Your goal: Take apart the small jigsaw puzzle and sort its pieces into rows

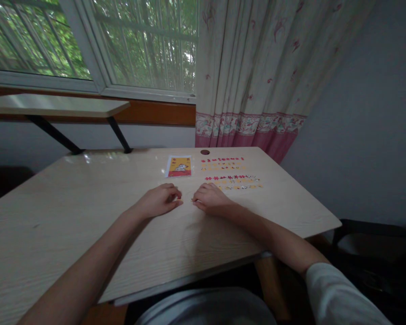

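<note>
My left hand (160, 200) is closed in a pinch over the middle of the desk, with a small red and yellow jigsaw piece (179, 197) at its fingertips. Facing it across a narrow gap, my right hand (209, 197) pinches a small yellowish jigsaw piece (192, 200), mostly covered by the fingers. Beyond my left hand lies a picture card (180, 172) showing a spotted animal on yellow and red. Red jigsaw pieces (223, 159) and yellow ones are laid out in several rows beyond my right hand, which partly hides the nearest row.
The pale wooden desk (88, 212) has a round cable hole (205, 152) at its back edge. A raised shelf (54, 104) on black brackets stands at the back left. Behind are a window and a curtain (243, 67). A dark chair (375, 239) stands at the right.
</note>
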A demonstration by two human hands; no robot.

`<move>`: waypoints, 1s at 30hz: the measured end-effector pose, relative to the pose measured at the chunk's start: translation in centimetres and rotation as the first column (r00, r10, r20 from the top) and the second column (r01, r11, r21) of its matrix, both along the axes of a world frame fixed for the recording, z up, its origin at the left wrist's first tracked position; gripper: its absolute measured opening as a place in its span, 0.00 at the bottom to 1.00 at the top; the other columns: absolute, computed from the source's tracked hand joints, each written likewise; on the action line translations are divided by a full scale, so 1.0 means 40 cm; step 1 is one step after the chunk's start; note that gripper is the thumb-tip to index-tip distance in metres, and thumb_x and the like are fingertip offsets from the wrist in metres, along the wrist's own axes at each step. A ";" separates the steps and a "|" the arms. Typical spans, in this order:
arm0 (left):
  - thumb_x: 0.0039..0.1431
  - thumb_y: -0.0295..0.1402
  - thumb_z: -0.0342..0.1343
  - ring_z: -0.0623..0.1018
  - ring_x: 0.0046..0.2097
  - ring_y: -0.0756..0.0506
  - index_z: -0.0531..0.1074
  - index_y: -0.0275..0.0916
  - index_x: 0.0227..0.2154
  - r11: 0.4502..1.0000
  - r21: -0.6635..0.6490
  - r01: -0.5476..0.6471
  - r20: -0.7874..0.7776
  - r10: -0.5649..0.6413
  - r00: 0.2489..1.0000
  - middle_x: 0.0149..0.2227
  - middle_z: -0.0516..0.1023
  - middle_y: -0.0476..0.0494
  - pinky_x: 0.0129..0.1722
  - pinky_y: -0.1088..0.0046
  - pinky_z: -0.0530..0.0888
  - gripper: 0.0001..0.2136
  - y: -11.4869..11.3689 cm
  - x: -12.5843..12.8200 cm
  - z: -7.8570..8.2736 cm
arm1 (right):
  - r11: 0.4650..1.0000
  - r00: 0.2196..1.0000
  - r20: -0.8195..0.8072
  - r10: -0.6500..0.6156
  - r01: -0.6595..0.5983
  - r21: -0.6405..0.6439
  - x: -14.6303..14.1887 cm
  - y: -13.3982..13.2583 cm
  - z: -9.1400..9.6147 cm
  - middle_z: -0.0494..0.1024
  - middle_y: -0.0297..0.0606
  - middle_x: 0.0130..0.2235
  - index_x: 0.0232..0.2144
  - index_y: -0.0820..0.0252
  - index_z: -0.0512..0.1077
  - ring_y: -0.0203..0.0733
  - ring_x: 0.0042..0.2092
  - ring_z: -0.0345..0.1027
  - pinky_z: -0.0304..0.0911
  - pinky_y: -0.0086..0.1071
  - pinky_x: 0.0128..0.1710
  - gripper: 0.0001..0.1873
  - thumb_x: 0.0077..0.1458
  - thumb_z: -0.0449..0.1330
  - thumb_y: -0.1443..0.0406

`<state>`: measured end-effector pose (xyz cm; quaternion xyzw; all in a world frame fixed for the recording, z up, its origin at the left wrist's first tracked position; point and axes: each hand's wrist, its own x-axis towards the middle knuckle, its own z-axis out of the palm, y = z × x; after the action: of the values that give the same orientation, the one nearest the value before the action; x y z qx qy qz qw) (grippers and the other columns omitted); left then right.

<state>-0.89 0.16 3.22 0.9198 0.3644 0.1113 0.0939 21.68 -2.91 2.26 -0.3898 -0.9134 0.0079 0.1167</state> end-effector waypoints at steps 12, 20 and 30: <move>0.58 0.39 0.46 0.71 0.36 0.45 0.73 0.39 0.38 1.000 -0.003 0.023 -0.001 -0.023 1.000 0.33 0.70 0.43 0.37 0.70 0.68 0.14 0.000 0.002 -0.007 | 0.978 0.992 -0.091 -0.091 0.072 -0.195 0.003 0.014 -0.002 0.70 0.44 0.41 0.37 0.63 0.70 0.43 0.44 0.62 0.56 0.35 0.46 0.13 0.53 0.58 0.59; 0.57 0.36 0.47 0.72 0.38 0.45 0.73 0.39 0.39 0.998 -0.013 0.055 0.019 -0.054 0.998 0.34 0.71 0.43 0.39 0.70 0.68 0.12 -0.004 0.005 -0.008 | 0.931 0.984 -0.088 -0.155 0.116 -0.346 0.001 -0.003 0.017 0.69 0.47 0.43 0.41 0.64 0.69 0.45 0.47 0.61 0.56 0.36 0.47 0.14 0.53 0.59 0.62; 0.56 0.36 0.49 0.72 0.40 0.45 0.73 0.39 0.40 0.997 -0.023 0.070 0.108 -0.067 0.992 0.36 0.71 0.42 0.42 0.68 0.68 0.12 -0.015 0.017 -0.007 | 0.903 0.960 -0.227 -0.162 0.052 -0.426 0.011 0.019 -0.001 0.72 0.39 0.35 0.32 0.61 0.70 0.40 0.41 0.65 0.60 0.33 0.41 0.11 0.45 0.64 0.62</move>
<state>-0.20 -0.45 2.93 0.9232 0.3284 0.1522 0.1293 22.13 -2.16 2.22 -0.4512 -0.8449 0.2462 0.1484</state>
